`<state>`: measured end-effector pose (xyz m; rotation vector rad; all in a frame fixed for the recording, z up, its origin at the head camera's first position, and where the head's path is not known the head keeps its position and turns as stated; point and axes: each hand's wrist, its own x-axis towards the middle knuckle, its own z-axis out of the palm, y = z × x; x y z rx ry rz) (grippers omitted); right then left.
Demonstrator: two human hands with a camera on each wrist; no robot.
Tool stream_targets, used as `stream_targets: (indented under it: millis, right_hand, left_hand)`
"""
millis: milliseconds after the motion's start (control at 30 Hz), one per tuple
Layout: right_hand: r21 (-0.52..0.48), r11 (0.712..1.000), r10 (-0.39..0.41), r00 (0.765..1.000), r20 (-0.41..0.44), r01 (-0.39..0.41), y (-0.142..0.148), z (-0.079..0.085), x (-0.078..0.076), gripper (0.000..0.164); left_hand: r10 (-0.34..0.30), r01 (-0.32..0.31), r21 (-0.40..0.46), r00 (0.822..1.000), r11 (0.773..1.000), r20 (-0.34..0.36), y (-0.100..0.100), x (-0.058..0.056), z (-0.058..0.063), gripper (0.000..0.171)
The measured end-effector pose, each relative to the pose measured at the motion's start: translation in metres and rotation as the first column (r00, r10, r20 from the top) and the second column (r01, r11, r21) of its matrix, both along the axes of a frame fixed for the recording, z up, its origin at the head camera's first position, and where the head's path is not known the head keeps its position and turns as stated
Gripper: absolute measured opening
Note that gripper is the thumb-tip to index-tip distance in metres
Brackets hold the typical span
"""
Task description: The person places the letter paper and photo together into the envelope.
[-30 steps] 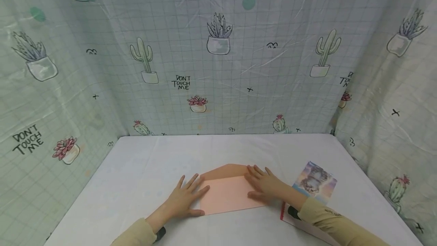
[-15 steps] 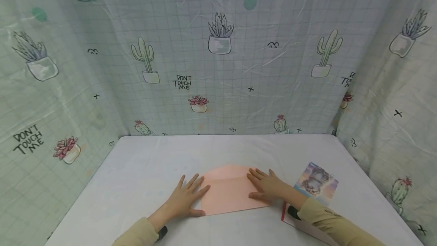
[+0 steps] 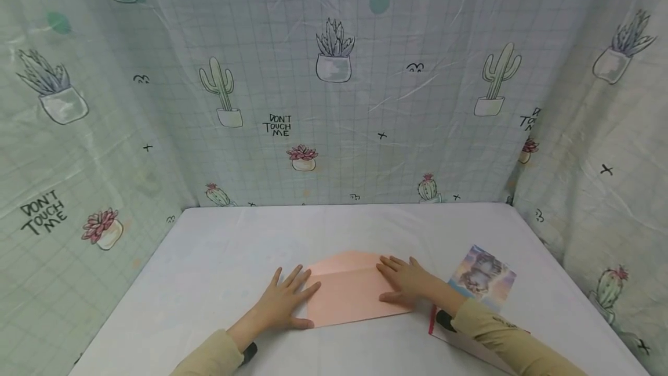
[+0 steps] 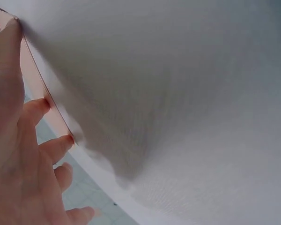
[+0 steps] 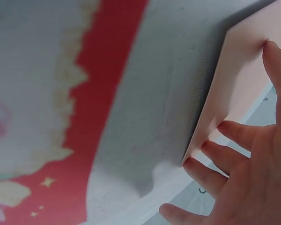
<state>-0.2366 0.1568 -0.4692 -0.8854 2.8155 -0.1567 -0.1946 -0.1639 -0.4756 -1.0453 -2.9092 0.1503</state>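
**Envelope (image 3: 341,297) between left hand (image 3: 282,302) and right hand (image 3: 406,281)**

The envelope lies on the desk (image 3: 235,251), its long axis running from one hand to the other. Neither is nearer: both touch its ends, your fingers spread and gripping nothing. Your right hand covers part of the envelope's right end. To the envelope's right, your sleeve (image 3: 506,334) hides much of a red-edged print (image 5: 42,93); you can't tell its full shape.

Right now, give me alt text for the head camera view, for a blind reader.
The left hand and right hand, both spread, rest on opposite ends of a pink envelope on a white table. A picture card lies to the right; a cactus-print curtain hangs behind.
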Motion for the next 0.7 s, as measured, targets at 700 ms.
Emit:
stream_targets:
  millis: [700]
  right_hand:
    - [0.005, 0.999, 0.047, 0.999, -0.001, -0.047, 0.0079, 0.0020, 0.0015, 0.069]
  left_hand:
    - [0.011, -0.010, -0.010, 1.000, 1.000, 0.028, -0.0004, -0.0005, -0.0012, 0.078]
